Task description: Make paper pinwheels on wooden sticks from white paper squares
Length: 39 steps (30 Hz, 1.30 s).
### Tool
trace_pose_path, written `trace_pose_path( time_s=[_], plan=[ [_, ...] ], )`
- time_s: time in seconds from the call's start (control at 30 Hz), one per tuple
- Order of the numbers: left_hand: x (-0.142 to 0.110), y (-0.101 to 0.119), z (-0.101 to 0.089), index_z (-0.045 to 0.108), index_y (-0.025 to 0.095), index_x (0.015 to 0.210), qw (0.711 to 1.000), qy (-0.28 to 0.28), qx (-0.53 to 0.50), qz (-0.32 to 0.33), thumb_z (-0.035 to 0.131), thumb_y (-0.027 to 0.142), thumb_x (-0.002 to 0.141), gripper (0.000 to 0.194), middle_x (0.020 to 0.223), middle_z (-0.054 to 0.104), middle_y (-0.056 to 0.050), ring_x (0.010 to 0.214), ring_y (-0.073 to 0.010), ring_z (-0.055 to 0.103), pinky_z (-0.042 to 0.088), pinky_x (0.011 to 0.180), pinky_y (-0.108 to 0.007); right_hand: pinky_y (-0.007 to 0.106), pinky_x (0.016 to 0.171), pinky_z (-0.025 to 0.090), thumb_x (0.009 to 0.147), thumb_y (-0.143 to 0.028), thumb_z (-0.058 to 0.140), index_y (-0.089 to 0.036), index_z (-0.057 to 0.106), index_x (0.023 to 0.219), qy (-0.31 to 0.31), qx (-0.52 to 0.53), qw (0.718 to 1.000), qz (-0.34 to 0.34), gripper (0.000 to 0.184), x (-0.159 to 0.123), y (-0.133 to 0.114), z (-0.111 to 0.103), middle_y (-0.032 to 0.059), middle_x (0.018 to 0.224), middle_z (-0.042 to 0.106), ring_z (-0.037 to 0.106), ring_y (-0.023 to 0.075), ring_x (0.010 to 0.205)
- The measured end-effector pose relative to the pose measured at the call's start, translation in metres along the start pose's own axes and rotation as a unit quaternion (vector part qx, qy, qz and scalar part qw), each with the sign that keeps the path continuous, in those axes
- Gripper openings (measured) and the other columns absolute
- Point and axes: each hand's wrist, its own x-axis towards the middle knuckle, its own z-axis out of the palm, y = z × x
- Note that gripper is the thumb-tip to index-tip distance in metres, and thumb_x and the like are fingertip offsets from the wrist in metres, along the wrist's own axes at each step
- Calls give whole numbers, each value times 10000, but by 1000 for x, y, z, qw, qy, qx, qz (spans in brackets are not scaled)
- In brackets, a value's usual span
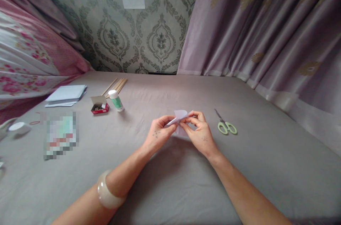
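White paper (pixel 181 114) pinched between both hands (pixel 159 132) | green-handled scissors (pixel 226 125) near right hand (pixel 201 132) | glue bottle (pixel 116 101) upright

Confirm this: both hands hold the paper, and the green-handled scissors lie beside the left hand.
Wrong side: the head view shows the green-handled scissors beside the right hand. That hand and the left hand do both hold the paper.

I identify the site as a room in a home, probably a bedroom. Indicators: damask-patterned wallpaper (pixel 161 40) on the far wall, a full-length mauve curtain (pixel 239 22) at right, and floral fabric (pixel 23 54) at left. I also observe a plain grey cloth (pixel 165 90) covering the broad work surface.
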Motion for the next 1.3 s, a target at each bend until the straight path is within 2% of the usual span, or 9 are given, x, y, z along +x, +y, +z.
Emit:
trace_pose_path(
  time_s=[0.37,0.5,0.57,0.67,0.8,0.93,1.1,1.3],
  plan=[
    [0,0,-2,737,149,835,1000,2,15,-1,730,264,632,234,811,715,-29,733,-156,608,451,708,-244,390,910,457,775,-341,682,-198,658,807,15,-28,999,3,148,1,2,1,66,1004,534,556,210,981],
    [1,-2,-3,738,144,857,1000,-6,20,-3,729,295,649,257,823,717,-37,737,-159,609,450,699,-248,439,941,436,720,-306,726,-201,573,953,63,-70,995,-16,298,1,0,0,92,1069,530,532,248,1057],
    [1,-2,-4,738,139,869,1000,-10,23,-7,728,297,653,268,824,717,-39,738,-158,607,448,700,-247,462,960,420,709,-287,731,-201,549,1066,66,-95,993,-32,410,1,-2,-1,113,1131,532,517,268,1104],
    [1,-2,-5,739,137,878,999,-21,21,-15,729,305,656,279,829,718,-41,733,-155,605,448,696,-244,486,1001,378,725,-266,713,-227,552,1166,33,-136,988,-61,470,2,-5,-5,118,1213,540,496,286,1163],
    [1,0,-6,742,140,895,999,-41,31,-19,727,318,663,292,843,723,-43,729,-158,603,451,689,-245,497,1009,356,740,-260,697,-254,656,1016,-14,-169,983,-73,279,4,-8,-10,83,1219,584,504,290,1159],
    [1,2,-7,749,140,879,997,-51,57,-14,724,322,661,285,808,720,-38,706,-152,591,443,669,-239,465,966,396,765,-234,662,-253,694,916,-60,-149,985,-61,155,5,-5,-11,59,1098,655,552,258,1071],
    [2,1,-9,756,137,870,995,-54,83,-13,724,370,669,309,756,709,-31,669,-147,578,431,627,-233,382,890,445,797,-242,632,-239,695,891,-97,-99,990,-39,112,7,1,-10,44,943,696,606,219,966],
    [3,-1,-12,743,145,909,994,-58,90,-10,738,391,687,332,810,714,-42,709,-155,593,439,650,-230,313,791,463,815,-252,634,-205,694,813,-135,-55,989,-10,76,7,5,-8,29,804,692,634,191,836]
  ],
)
